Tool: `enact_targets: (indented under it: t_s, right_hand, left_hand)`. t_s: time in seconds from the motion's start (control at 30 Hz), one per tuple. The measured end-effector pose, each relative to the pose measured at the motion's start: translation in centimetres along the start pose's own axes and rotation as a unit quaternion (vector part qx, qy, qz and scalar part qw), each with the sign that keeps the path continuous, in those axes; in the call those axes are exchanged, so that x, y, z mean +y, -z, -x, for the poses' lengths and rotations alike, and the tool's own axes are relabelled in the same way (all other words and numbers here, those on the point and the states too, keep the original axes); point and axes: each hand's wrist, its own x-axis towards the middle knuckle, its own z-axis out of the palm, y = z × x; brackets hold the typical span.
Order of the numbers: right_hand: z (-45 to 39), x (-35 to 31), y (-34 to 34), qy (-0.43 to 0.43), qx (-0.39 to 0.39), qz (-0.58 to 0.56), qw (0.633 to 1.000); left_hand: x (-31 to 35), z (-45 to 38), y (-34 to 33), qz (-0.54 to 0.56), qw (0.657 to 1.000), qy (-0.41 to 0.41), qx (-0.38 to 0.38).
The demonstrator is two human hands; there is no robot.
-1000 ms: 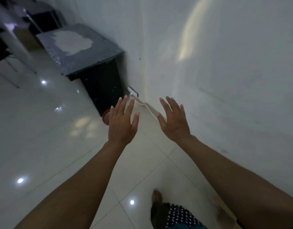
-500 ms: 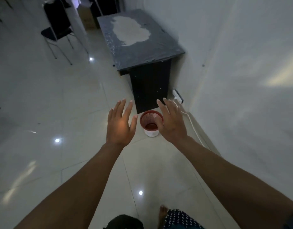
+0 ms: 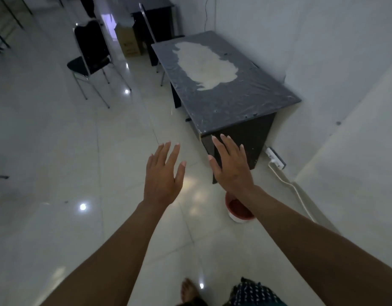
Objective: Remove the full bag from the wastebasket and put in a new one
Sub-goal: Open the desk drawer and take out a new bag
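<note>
A small red wastebasket (image 3: 237, 208) with a white base stands on the tiled floor beside the end of a dark table, partly hidden under my right forearm. Its inside looks dark red; I cannot make out a bag. My left hand (image 3: 164, 173) is stretched forward, palm down, fingers spread, holding nothing, to the left of and above the basket. My right hand (image 3: 231, 166) is also spread and empty, in front of the table's end panel, above the basket.
The dark table (image 3: 245, 104), with a pale worn patch on top, stands against the white wall. A white power strip (image 3: 275, 157) and its cable lie on the floor by the wall. A black chair (image 3: 91, 56) and a cardboard box (image 3: 128, 40) stand further back. My bare foot (image 3: 188, 290) is below.
The view has swung up and left, bringing the whole table and chair into sight. The wastebasket now sits lower, under my right forearm. Both hands stay spread and empty.
</note>
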Motion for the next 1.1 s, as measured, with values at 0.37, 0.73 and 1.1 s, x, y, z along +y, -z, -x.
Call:
enact_targets:
  t_s: [0.37,0.73,1.1]
  right_hand:
    - [-18.4,-2.9,-11.0,-0.054,0.069,0.028,0.996]
    - [-34.2,-3.2,-19.7,-0.18,0.062,0.036,0.981]
    - [-42.2,-5.5,-27.1,-0.372,0.151,0.039,0.915]
  left_hand:
    - [-14.9,-19.7,-2.3,0.021,0.997,-0.071,-0.016]
    - [-25.1,-38.2,-6.7,0.024,0.983,-0.162,-0.083]
    - [-32.9,-51.7,-13.3,0.077,0.903,-0.357,-0.225]
